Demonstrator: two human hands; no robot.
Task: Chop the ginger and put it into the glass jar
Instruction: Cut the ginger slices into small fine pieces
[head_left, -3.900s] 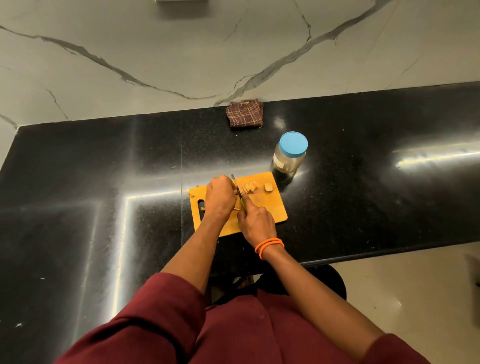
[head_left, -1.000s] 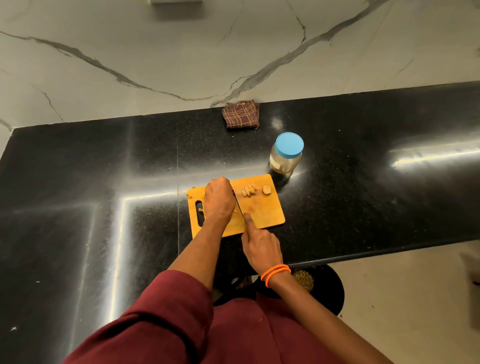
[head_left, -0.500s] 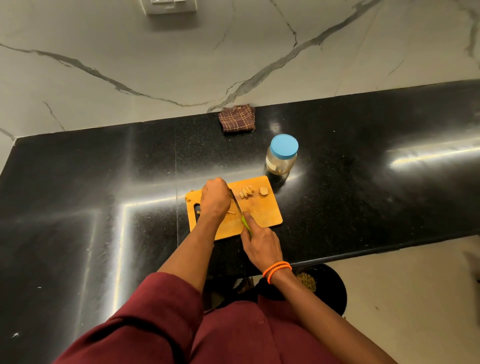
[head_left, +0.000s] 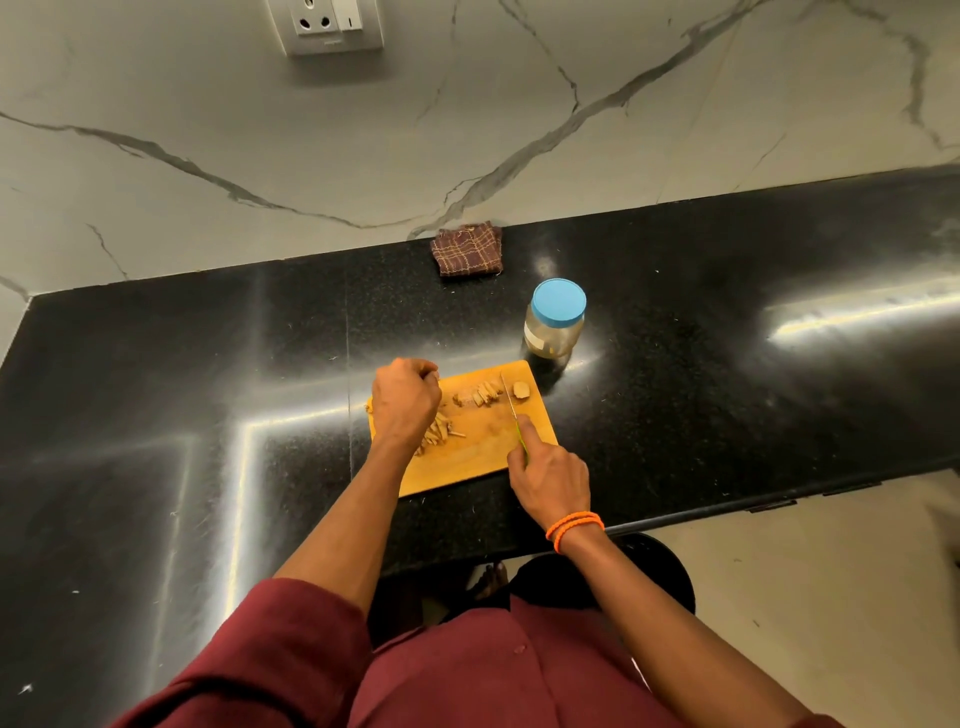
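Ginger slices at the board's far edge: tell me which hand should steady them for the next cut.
Left. The left hand is empty beside the ginger slices; the right hand grips the knife, its blade already beside them.

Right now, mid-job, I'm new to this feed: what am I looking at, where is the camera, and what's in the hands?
There is no machine: a person works with bare hands, filmed from a camera on their head looking down. On the black counter lies a wooden cutting board with ginger pieces and thin strips. The right hand grips a green-handled knife, blade between the pieces. The left hand is curled at the board's far left; whether it holds ginger is hidden. Behind stand a glass jar, blue lid on, and a folded checked cloth.
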